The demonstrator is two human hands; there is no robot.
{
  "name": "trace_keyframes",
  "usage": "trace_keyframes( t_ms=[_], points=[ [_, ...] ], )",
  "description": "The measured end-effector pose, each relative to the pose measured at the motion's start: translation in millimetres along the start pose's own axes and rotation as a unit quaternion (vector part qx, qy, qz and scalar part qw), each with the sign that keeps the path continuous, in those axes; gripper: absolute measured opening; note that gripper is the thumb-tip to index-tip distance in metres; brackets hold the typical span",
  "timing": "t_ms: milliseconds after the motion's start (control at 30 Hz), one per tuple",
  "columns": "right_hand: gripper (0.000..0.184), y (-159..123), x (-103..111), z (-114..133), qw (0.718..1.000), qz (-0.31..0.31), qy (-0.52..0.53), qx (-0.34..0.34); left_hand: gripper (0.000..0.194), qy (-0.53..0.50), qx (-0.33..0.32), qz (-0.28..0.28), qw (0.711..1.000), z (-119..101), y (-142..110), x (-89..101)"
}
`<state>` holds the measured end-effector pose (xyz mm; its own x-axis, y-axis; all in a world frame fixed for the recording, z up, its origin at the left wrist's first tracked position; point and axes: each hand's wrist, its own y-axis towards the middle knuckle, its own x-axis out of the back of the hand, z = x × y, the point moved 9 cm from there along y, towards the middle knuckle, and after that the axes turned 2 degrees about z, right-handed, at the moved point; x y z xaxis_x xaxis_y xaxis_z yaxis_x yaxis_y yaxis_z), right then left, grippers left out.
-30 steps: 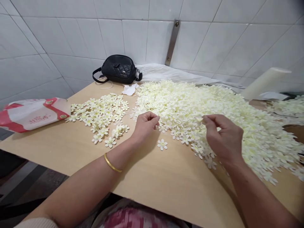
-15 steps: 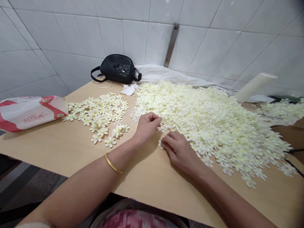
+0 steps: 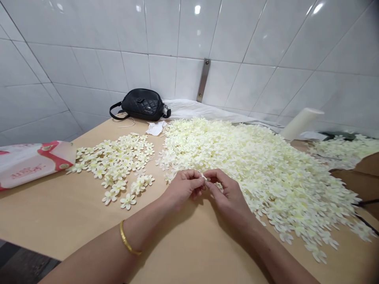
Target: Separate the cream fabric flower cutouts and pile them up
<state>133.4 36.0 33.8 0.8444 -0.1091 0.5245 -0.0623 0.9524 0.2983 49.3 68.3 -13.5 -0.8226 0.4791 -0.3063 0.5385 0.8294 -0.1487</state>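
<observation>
Above the table's middle, my left hand (image 3: pixel 185 187) and my right hand (image 3: pixel 227 194) meet at the fingertips. Both are closed in a pinch around a small white artificial flower (image 3: pixel 205 177), mostly hidden by the fingers. Right behind them spreads a large heap of pale yellow-white artificial flowers (image 3: pixel 237 152), reaching past my right forearm. To the left lies a smaller, thinner group of similar flowers (image 3: pixel 118 157), with yellower centres. One single flower (image 3: pixel 128 201) sits at that group's near edge.
A white and red bag (image 3: pixel 32 163) lies at the left edge. By the tiled wall are a black quilted purse (image 3: pixel 142 104), a scrap of white paper (image 3: pixel 156 128), and a tilted white roll (image 3: pixel 302 122). Torn brown cardboard (image 3: pixel 359 175) and more flowers are at the right.
My hands, apart before, have come together at the fingertips. My right hand has lifted a flower from the table edge of the heap. The camera view has tilted upward.
</observation>
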Motion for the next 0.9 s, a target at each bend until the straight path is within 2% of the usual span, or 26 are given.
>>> trace_keyframes(
  t_ms=[167,233,300,400,500,567,667,767,833,900],
  points=[
    [0.025,1.2,8.2,-20.4,0.985,-0.003,0.157,-0.066,0.015,0.02,-0.03,0.004,0.999,-8.7,0.7,-0.6],
    [0.029,1.7,6.8,-25.2,0.979,0.014,0.181,-0.09,0.015,0.045,-0.037,0.014,0.998,-10.9,0.2,-2.8],
    [0.025,1.2,3.4,-24.3,0.978,0.033,0.184,-0.097,0.015,0.073,-0.043,0.021,0.996,-12.3,-0.6,-5.5],
    [0.013,-0.7,6.9,-15.5,0.991,0.01,0.111,-0.071,0.015,0.125,-0.05,-0.005,0.991,-13.6,-1.9,-4.3],
    [0.014,-3.3,12.1,0.1,1.0,-0.028,-0.01,-0.007,0.02,0.181,-0.054,-0.048,0.981,-15.1,-3.8,0.4],
    [0.014,-4.4,12.6,4.7,0.998,-0.039,-0.047,0.017,0.023,0.191,-0.058,-0.052,0.979,-15.7,-4.2,0.5],
    [0.015,-3.4,15.0,-6.7,0.998,-0.052,-0.016,-0.032,0.024,0.122,-0.046,-0.004,0.991,-11.5,-2.6,-5.8],
    [0.019,-1.6,13.5,-18.9,0.994,-0.046,0.048,-0.083,0.023,0.023,-0.006,0.041,0.999,-3.3,-1.2,-11.2],
    [0.02,-0.8,14.0,-19.5,0.994,-0.048,0.048,-0.085,0.021,-0.003,0.011,0.031,0.999,0.0,-0.6,-9.0],
    [0.016,-1.7,21.1,-13.8,0.995,-0.086,0.0,-0.058,0.02,0.004,0.015,-0.001,1.0,0.8,-0.3,-3.2]
  ],
)
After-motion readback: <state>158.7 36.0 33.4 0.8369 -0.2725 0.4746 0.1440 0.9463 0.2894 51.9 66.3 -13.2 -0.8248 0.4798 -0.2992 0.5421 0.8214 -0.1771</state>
